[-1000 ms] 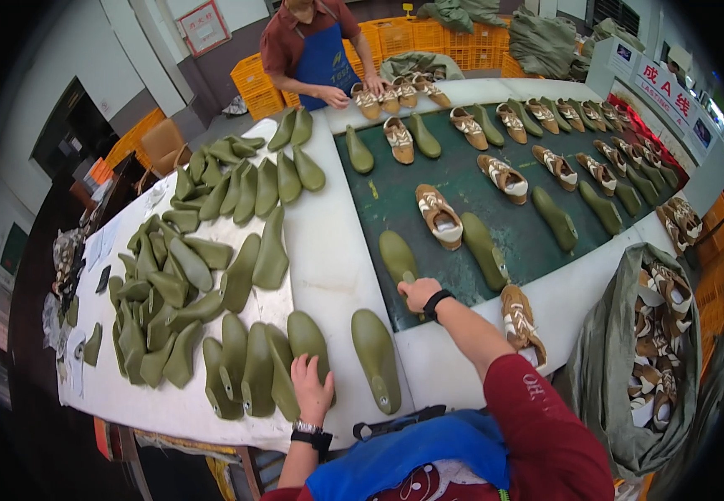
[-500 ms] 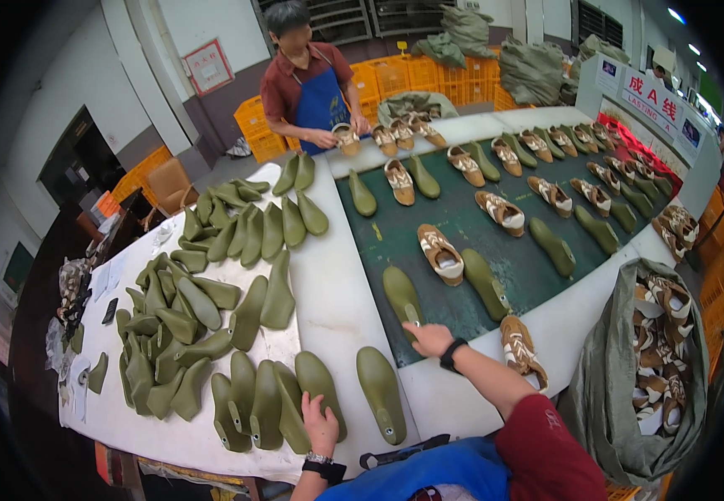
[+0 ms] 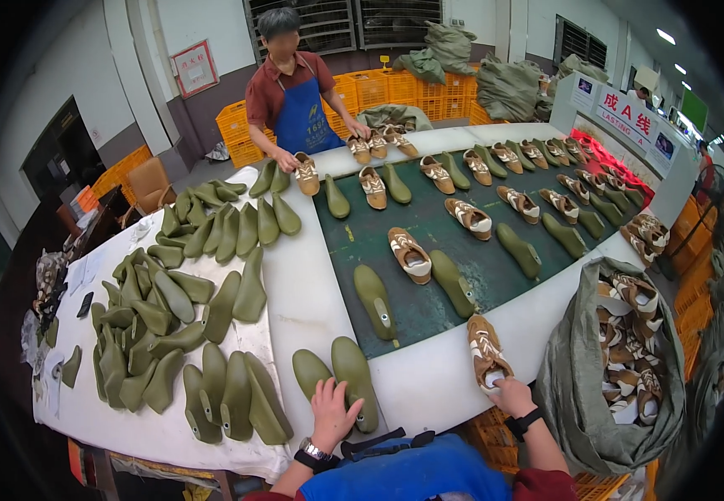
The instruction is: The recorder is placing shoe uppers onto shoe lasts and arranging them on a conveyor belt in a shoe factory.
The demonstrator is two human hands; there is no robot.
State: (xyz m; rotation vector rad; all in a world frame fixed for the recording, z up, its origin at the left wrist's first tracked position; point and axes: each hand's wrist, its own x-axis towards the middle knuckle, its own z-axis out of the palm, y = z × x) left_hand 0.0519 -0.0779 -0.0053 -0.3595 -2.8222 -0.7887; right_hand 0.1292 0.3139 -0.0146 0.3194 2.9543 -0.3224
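Observation:
My left hand [image 3: 333,414] lies with spread fingers over the lower part of a green shoe last [image 3: 310,367], touching it. Close against that one stands a second green last [image 3: 353,371], its heel end next to my fingertips. At the table's near edge, my right hand [image 3: 513,397] grips the heel opening of a brown and white sneaker [image 3: 484,344], whose toe points away from me. Ahead on the dark green belt [image 3: 341,288] rest a lone green last [image 3: 373,292] and another sneaker [image 3: 409,253] beside a last [image 3: 451,280].
Many green lasts [image 3: 157,321] are heaped on the white table at left. A grey sack [image 3: 562,376] of sneakers stands at right. Across the table, a person in a blue apron [image 3: 303,117] holds a sneaker [image 3: 306,175]. Orange crates [image 3: 370,88] line the wall behind.
My right hand has gone from the last on the belt to the sneaker at the near edge. Under my left hand, the last now sits against its neighbour. The other person's sneaker has moved nearer.

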